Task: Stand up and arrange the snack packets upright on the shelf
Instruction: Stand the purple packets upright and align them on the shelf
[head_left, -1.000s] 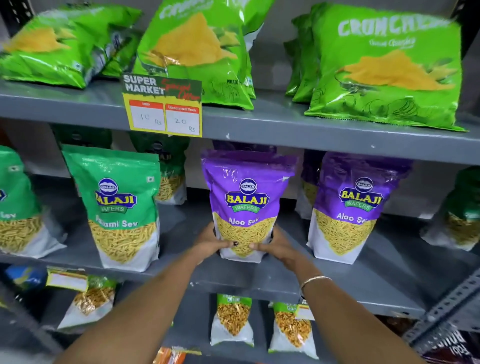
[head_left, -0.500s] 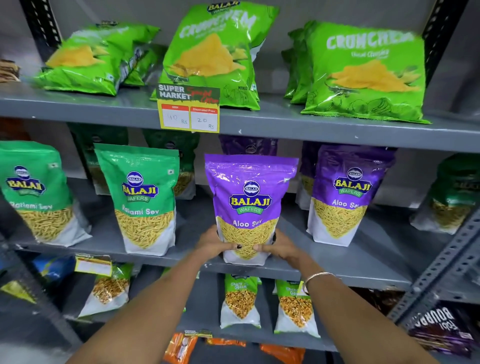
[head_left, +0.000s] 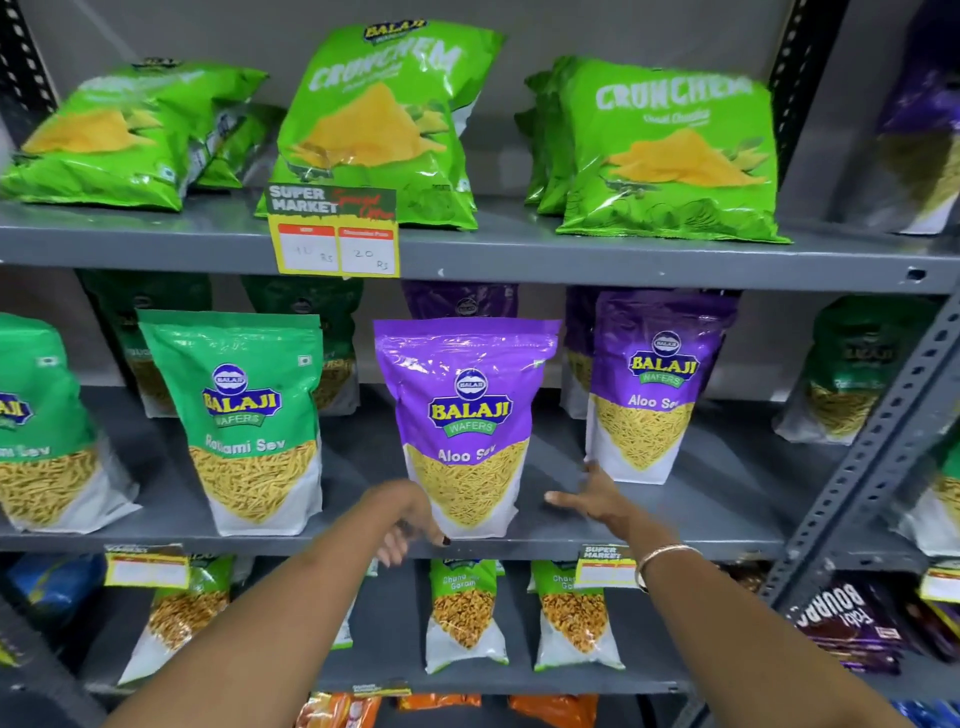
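Note:
A purple Aloo Sev packet (head_left: 467, 415) stands upright at the front middle of the grey middle shelf (head_left: 649, 540). My left hand (head_left: 410, 519) is at its lower left corner, fingers loose and just touching the bottom edge. My right hand (head_left: 592, 496) hovers open to the packet's right, apart from it, fingers spread above the shelf. A second purple Aloo Sev packet (head_left: 654, 389) stands to the right, and a green Ratlami Sev packet (head_left: 244, 421) stands to the left.
Green Crunchem chip bags (head_left: 670, 150) lean on the top shelf, the left one (head_left: 119, 135) lying flat. A price tag (head_left: 335, 234) hangs from the top shelf edge. Small Chana packets (head_left: 462, 613) stand below. A perforated grey upright (head_left: 872, 462) runs along the right.
Both hands have let go of the purple Aloo Sev packet's base; the right hand has moved away to the right and opened. The view has tilted up and leftward.

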